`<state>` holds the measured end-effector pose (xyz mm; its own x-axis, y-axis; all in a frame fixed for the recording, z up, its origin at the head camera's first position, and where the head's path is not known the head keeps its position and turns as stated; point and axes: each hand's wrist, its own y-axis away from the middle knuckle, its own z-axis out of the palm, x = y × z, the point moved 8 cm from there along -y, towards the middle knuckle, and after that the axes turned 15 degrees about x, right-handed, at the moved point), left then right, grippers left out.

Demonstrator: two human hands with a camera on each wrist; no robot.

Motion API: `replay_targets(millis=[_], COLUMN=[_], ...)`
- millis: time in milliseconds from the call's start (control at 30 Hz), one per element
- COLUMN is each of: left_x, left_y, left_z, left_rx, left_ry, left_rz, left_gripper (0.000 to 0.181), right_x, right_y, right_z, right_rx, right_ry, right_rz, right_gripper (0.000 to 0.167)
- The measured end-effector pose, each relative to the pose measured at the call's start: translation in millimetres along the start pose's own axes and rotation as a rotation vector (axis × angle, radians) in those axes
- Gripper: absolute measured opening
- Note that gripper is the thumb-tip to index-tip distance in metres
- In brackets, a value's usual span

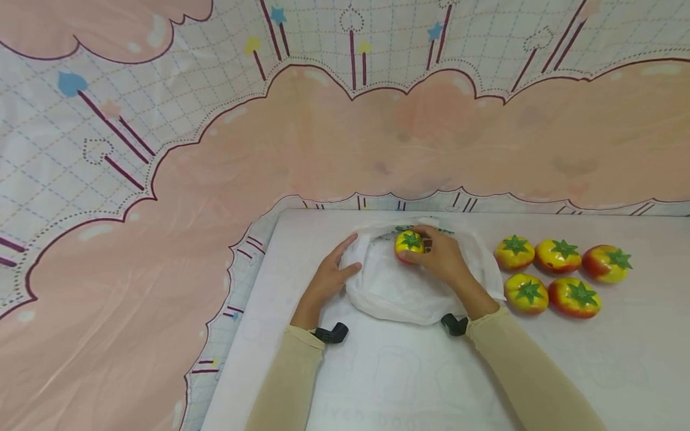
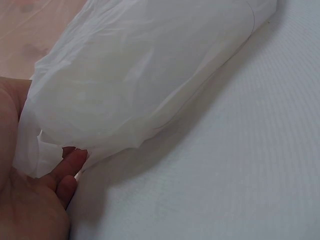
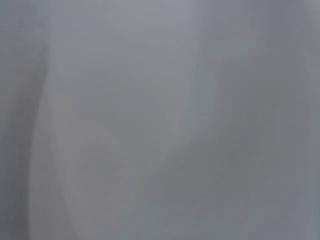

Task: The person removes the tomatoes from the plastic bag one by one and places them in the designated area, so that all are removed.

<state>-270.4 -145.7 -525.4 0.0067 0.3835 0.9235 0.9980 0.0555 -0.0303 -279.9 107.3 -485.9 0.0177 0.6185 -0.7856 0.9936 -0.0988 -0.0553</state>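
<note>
A white plastic bag (image 1: 388, 293) lies on the table with its mouth spread; in the left wrist view its thin side (image 2: 125, 75) fills the upper part. My left hand (image 1: 329, 278) rests against the bag's left edge, thumb and fingers apart; some of its fingers (image 2: 72, 162) touch the plastic. Over the bag's mouth, my right hand (image 1: 439, 257) pinches a yellow-and-red toy fruit (image 1: 408, 244) with a green star-shaped top. Only blurred pale plastic (image 3: 125, 125) shows in the right wrist view, so that hand is hidden there.
Several similar toy fruits (image 1: 528, 293) lie in two rows to the right of the bag. The white table (image 1: 377, 383) ends at the back against a pink-and-white patterned cloth (image 1: 404, 143), which also hangs along its left side.
</note>
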Motion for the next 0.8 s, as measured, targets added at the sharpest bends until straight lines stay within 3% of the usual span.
replay_targets(millis=[333, 800], left_x=[0.9, -0.4], left_y=[1.4, 0.0], left_z=[-0.8, 0.2], left_rx=[-0.001, 0.011], left_ry=[0.008, 0.011], left_rz=[0.002, -0.020], left_gripper=[0.067, 0.070], right_x=[-5.2, -15.3], right_y=[9.7, 23.6], right_z=[-9.3, -32.8], right_rx=[-0.038, -0.033], right_ry=[0.000, -0.009], right_rz=[0.020, -0.067], right_gripper=[0.070, 0.069])
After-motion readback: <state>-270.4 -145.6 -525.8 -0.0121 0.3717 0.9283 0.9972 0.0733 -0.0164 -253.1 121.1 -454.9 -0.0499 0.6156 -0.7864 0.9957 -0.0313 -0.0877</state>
